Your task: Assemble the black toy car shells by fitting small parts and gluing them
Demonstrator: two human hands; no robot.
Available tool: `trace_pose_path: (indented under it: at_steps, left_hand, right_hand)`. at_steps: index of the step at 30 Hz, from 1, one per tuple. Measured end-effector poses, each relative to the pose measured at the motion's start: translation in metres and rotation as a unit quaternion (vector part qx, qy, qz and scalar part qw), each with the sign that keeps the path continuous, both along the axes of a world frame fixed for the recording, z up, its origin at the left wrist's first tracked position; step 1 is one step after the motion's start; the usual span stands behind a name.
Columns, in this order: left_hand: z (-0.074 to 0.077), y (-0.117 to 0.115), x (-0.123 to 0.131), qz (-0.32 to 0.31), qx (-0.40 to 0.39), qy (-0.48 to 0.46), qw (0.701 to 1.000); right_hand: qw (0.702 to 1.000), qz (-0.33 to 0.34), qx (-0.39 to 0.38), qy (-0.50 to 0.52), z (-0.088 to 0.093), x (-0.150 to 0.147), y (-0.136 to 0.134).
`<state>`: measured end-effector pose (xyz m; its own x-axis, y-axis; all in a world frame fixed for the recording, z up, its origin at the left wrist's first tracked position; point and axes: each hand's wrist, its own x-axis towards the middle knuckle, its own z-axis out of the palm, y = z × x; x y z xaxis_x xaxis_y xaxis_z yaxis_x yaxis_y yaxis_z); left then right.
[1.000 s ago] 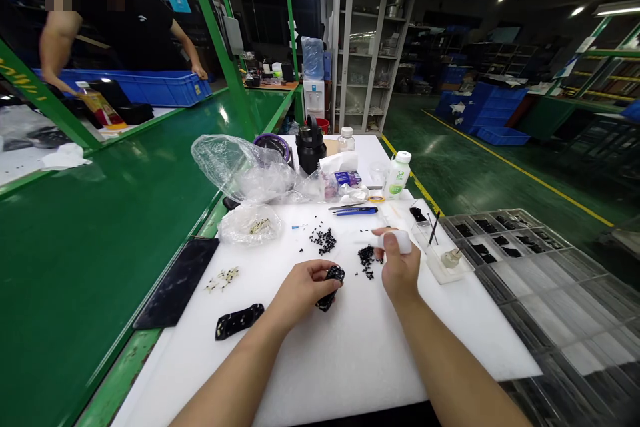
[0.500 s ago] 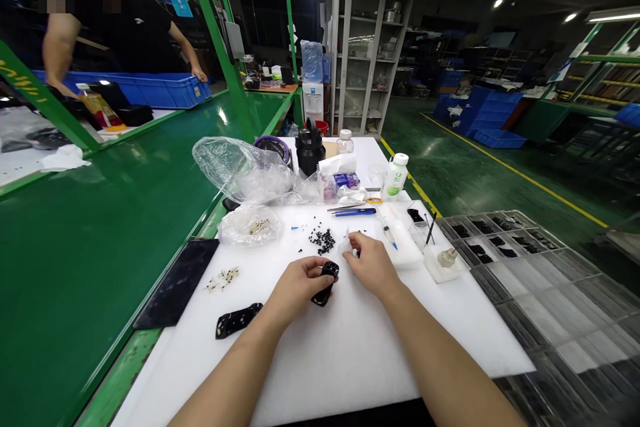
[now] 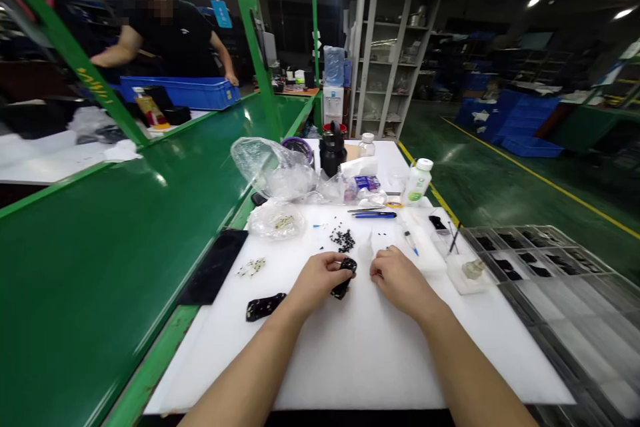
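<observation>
In the head view, the left hand (image 3: 316,277) sits on the white foam surface (image 3: 360,360), its fingers (image 3: 334,262) closed around a black piece (image 3: 344,278), which is crumbly-looking and juts out below them. The right hand (image 3: 400,282) lies just beside it, its fingers (image 3: 381,263) loosely curled, half open and holding nothing visible. Just above the right fingers stands a small white scrap (image 3: 366,248), and beyond the left fingers lies a heap of black granules (image 3: 343,238). Past the right fingers lie a syringe (image 3: 410,242) and a clear tray (image 3: 467,274). Left of the left fingers are a black strip (image 3: 265,307), pale specks (image 3: 251,267) and a dark slab (image 3: 213,267). Well ahead of the fingers are a blue-handled tool (image 3: 375,215), a plastic bag (image 3: 274,167), a black flask (image 3: 333,153) and a white bottle (image 3: 418,181). Far off to the left, a co-worker (image 3: 165,33) stands with one hand on a blue crate (image 3: 180,93).
</observation>
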<state>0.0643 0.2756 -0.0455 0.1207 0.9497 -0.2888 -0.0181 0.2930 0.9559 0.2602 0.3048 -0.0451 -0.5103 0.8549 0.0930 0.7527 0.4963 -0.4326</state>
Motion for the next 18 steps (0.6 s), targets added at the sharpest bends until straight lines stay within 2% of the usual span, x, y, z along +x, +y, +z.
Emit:
trace_pose_path:
  at_steps: [4, 6, 9, 11, 15, 18]
  left_hand:
    - [-0.007, -0.008, 0.004, 0.034, 0.001, -0.004, 0.999]
    - [-0.011, -0.010, 0.004, 0.043, 0.000, -0.001, 0.999]
    - [-0.017, -0.009, 0.001, 0.046, -0.001, 0.002, 0.999]
    - [-0.019, -0.009, 0.000, 0.043, -0.001, 0.005, 0.999]
    - [-0.015, -0.011, 0.000, 0.020, 0.011, 0.030, 0.999]
    - [-0.009, -0.014, 0.003, -0.009, 0.033, 0.080, 0.996]
  right_hand:
    - [0.999, 0.034, 0.007, 0.015, -0.010, 0.008, -0.005]
    - [0.998, 0.024, 0.013, 0.058, -0.021, 0.017, -0.001]
    - [0.987, -0.037, -0.080, 0.132, -0.039, 0.025, 0.007]
    - [0.971, -0.079, -0.137, 0.179, -0.044, 0.024, 0.007]
    - [0.936, -0.150, -0.196, 0.252, -0.034, 0.012, -0.003]
    - [0.921, -0.143, -0.178, 0.315, -0.020, -0.001, -0.008]
